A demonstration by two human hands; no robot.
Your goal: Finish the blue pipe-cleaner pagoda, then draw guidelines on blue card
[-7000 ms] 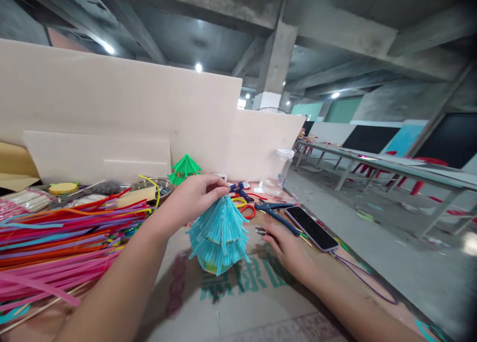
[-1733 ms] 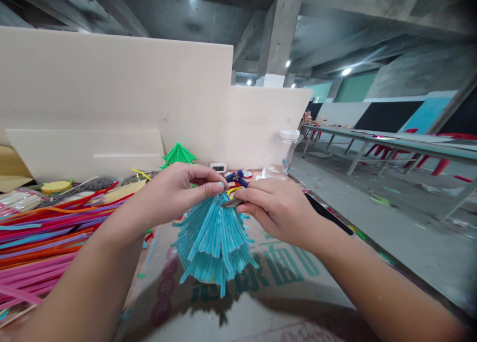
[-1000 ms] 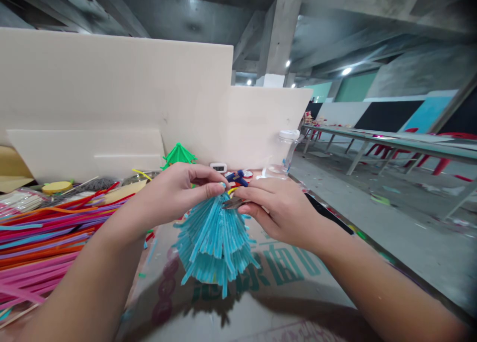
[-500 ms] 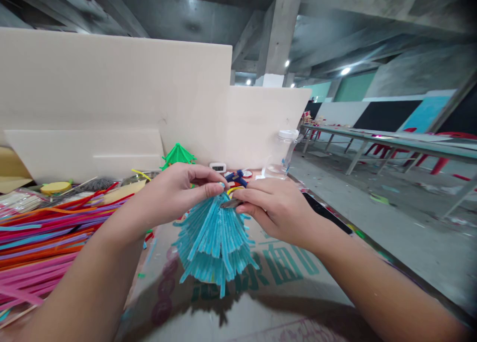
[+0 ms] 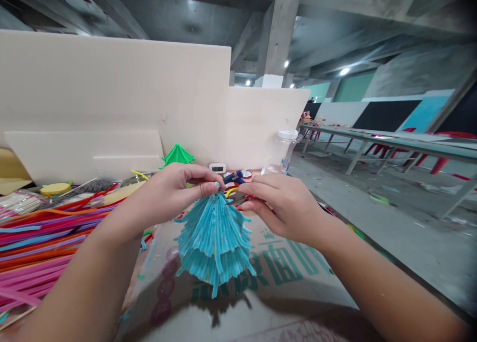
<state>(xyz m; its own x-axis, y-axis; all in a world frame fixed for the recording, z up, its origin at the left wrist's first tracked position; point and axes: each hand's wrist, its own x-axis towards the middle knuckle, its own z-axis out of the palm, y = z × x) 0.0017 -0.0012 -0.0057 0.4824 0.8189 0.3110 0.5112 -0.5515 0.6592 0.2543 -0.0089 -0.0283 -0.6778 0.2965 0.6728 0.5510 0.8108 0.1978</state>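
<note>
Blue tiered cone [image 5: 214,237] hangs over the cardboard [image 5: 156,262], its top pinched in our left hand [image 5: 177,190]; our right hand [image 5: 281,203], apart from the left, grips a metal tool [image 5: 236,199]. We have just drawn the tool off the front strips, so work there seems paused. Large green characters [image 5: 281,265] on the cardboard are partly covered; we cannot fully read them.

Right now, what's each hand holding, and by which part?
Left hand: the blue tiered cone, pinched at its tip. Right hand: a metal-tipped tool, by the mostly hidden end away from the cone.
</note>
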